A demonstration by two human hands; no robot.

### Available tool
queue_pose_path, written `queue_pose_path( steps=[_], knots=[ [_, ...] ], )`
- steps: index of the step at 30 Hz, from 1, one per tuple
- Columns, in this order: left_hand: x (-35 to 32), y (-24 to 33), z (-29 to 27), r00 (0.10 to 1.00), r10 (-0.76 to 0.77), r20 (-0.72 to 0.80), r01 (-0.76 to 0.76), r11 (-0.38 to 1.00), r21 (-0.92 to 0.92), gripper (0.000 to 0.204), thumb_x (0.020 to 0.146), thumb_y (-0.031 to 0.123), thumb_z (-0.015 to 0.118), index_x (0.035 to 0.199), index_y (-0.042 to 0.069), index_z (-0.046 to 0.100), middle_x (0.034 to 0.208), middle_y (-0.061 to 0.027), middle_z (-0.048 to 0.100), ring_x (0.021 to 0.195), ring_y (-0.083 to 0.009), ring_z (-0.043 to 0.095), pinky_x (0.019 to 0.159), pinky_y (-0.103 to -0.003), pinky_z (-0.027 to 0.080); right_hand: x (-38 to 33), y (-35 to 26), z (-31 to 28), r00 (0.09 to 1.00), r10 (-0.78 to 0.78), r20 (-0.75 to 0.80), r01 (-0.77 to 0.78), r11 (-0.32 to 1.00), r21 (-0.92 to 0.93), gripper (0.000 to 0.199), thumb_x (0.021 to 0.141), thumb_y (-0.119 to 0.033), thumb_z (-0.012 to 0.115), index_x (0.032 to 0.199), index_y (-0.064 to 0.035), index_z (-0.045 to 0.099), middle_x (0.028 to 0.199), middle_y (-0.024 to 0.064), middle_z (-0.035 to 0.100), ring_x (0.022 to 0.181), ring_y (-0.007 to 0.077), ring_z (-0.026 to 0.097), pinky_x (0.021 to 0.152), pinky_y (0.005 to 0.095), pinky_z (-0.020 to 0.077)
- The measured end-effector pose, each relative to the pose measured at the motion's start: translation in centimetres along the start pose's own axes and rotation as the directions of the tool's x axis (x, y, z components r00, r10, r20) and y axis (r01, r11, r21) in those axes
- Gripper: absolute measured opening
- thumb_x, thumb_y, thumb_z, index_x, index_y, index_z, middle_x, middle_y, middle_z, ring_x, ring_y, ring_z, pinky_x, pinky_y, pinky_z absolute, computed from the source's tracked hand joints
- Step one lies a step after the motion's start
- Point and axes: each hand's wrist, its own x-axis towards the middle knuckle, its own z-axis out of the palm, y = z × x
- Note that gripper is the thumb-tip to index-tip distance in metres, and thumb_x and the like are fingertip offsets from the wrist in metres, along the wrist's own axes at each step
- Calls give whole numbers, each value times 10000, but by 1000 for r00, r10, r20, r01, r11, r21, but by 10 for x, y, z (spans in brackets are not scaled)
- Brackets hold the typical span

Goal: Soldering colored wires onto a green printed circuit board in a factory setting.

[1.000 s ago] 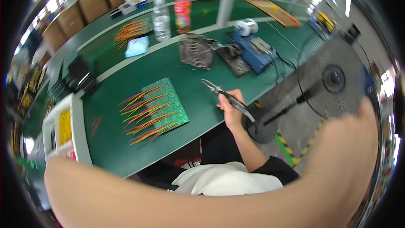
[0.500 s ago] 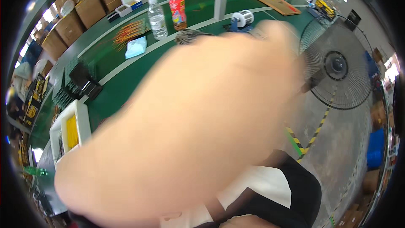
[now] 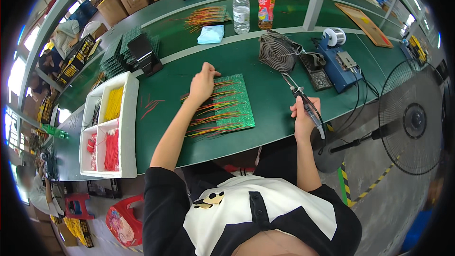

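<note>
Has wires (image 3: 114,103) in a tray (image 3: 128,128), far left on the desk (image 3: 275,109). Curls left grip (image 3: 203,85) at the upper left corner of the board (image 3: 241,102), set midway; cannot tell whether pinching anything. Clasps iron (image 3: 313,113) in right grip (image 3: 303,121), off the board. Likely placing a wire; next, needs seating before bringing iron across.

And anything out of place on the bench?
Stray red wires lie on the bench between the white divided tray and the circuit board. Odd, since other red wires sit sorted in the tray. Nothing else stands out.
</note>
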Motion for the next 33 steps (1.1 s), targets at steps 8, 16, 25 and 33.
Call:
queue_pose_path(
  steps=[8,16,25,33],
  knots=[
    [-44,23,0,999,38,-7,-38,999,0,92,905,123,447,960,57,412,819,-84,678,690,-359,620,596,-450,483,9,5,12,999,-8,35,6,998,57,185,871,-104,607,877,-24,440,621,61,560,483,72,491,470,196,403],
    [-61,50,-23,989,149,13,-150,983,110,101,835,102,579,856,37,505,792,-117,616,669,-280,629,596,-352,494,12,10,14,980,186,74,-196,968,157,169,877,-102,595,838,-32,447,596,56,536,472,82,470,544,237,474],
    [-67,43,-15,990,70,120,-55,990,-129,128,832,93,589,894,-6,536,744,-126,622,640,-237,616,612,-312,485,9,7,18,979,196,56,-202,971,128,159,881,-114,591,821,-44,461,591,51,531,465,83,458,580,263,499],
    [-66,41,-12,996,40,86,-29,991,-131,127,821,106,606,852,-8,558,636,-96,567,518,-189,504,535,-306,423,10,14,17,982,175,65,-183,975,127,169,875,-113,602,866,-35,452,603,66,553,485,96,497,514,221,447]
  ],
)
